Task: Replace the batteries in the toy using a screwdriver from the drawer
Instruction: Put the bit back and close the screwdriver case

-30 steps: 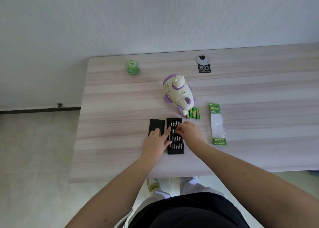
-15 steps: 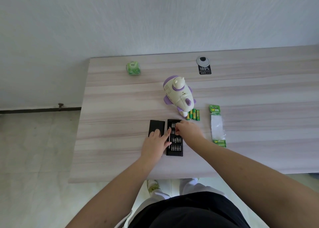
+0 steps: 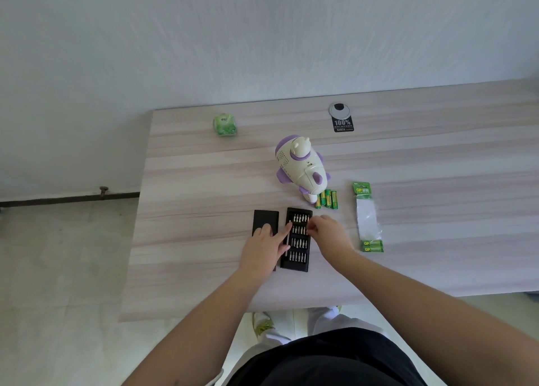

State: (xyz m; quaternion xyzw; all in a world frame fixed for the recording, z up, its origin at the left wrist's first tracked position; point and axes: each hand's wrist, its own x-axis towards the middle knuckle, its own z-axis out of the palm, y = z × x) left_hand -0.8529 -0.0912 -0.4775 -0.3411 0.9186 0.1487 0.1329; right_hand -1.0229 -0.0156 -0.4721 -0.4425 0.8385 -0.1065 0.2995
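A white and purple toy [image 3: 302,168] lies on the wooden table [image 3: 189,181]. Three green batteries [image 3: 328,198] lie just right of its foot. Below the toy sits an open black bit tray [image 3: 297,245] with rows of screwdriver bits, and its black lid [image 3: 264,219] lies to the left. My left hand [image 3: 264,247] rests flat across the lid and the tray's left edge, fingers spread. My right hand [image 3: 326,231] is at the tray's right side, its fingertips pinched over the second row of bits. Whether a bit is between the fingers is too small to tell.
A torn green battery package [image 3: 367,219] lies right of my right hand. A green cube-shaped object [image 3: 224,125] sits at the far left of the table. A round cable grommet [image 3: 339,109] with a black sticker is near the back edge.
My right hand's fingertips have shifted slightly along the upper rows of bits. My left hand stays pressed on the lid and tray. The view has tilted a little.
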